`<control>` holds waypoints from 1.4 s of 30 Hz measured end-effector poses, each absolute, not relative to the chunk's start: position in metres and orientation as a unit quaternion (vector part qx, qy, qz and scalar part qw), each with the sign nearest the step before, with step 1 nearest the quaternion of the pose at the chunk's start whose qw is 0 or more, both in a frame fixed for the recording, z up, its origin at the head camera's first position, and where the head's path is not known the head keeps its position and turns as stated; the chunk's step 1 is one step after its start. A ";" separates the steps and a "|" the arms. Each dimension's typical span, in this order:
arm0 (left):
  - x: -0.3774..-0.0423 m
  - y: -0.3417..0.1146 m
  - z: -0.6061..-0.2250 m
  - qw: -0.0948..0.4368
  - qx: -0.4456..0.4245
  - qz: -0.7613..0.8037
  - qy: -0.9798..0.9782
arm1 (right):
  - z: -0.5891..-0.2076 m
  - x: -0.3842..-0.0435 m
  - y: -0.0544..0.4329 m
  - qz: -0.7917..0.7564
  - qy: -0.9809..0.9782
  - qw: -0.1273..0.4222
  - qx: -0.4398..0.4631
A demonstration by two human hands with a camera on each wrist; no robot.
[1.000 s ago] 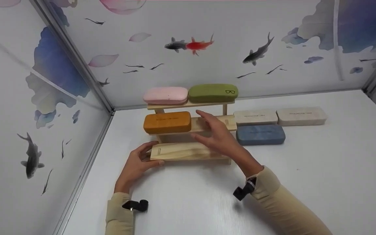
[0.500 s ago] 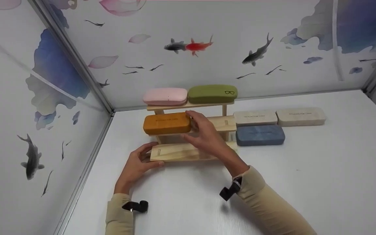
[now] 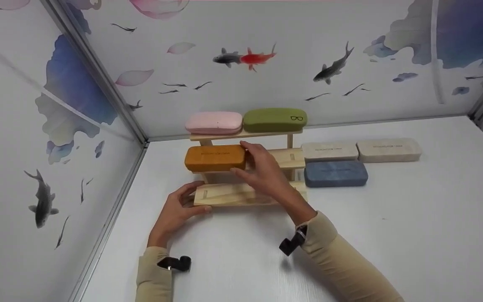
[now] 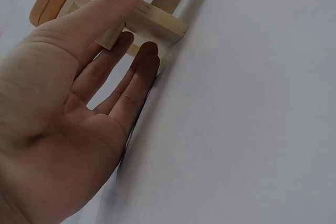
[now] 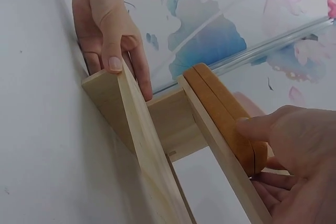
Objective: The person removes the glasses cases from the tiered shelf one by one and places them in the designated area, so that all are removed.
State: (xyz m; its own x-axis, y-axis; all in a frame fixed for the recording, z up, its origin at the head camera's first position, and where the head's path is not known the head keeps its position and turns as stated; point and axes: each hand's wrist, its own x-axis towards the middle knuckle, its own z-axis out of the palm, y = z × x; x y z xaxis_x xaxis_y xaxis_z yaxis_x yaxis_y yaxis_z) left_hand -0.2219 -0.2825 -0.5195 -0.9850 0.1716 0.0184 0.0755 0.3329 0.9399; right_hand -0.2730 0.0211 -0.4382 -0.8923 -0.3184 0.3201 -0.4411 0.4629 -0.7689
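A three-tier wooden rack [image 3: 233,195] stands on the white table. My left hand [image 3: 178,214] holds the left end of its bottom shelf, thumb at the front edge [image 4: 110,17] and fingers around the side. On the middle shelf lies an orange glasses case [image 3: 215,157] at the left. My right hand [image 3: 262,170] grips that case by its right end; in the right wrist view the thumb [image 5: 254,127] presses its front face and the other fingers go behind its end. A pink glasses case [image 3: 213,123] and a green glasses case [image 3: 275,120] sit side by side on the top shelf.
Right of the rack, two cream glasses cases, one nearer [image 3: 329,151] and one farther right [image 3: 388,150], lie in a row. A blue glasses case [image 3: 336,173] lies in front of them. Printed wall panels [image 3: 241,88] close off the back and left of the table.
My right hand has moved left from over the middle shelf and taken hold of the orange case's right end. The left hand has stayed on the rack.
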 end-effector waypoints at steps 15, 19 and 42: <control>-0.223 -0.282 -0.520 0.044 0.064 0.570 0.818 | -0.432 -0.267 0.024 0.465 -0.861 0.033 0.204; -0.223 -0.282 -0.520 0.039 0.064 0.568 0.820 | -0.432 -0.265 0.022 0.462 -0.863 0.024 0.203; -0.222 -0.282 -0.520 0.038 0.068 0.566 0.821 | -0.438 -0.259 0.030 0.447 -0.858 0.091 0.236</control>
State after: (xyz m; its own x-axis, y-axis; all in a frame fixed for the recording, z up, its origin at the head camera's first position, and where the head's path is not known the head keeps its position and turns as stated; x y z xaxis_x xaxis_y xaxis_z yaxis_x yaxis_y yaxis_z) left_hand -0.2223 -0.2816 -0.5201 -0.9879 0.1544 0.0143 0.0683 0.3500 0.9342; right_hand -0.2590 0.0295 -0.4383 -0.8717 -0.3235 0.3680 -0.4869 0.4882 -0.7243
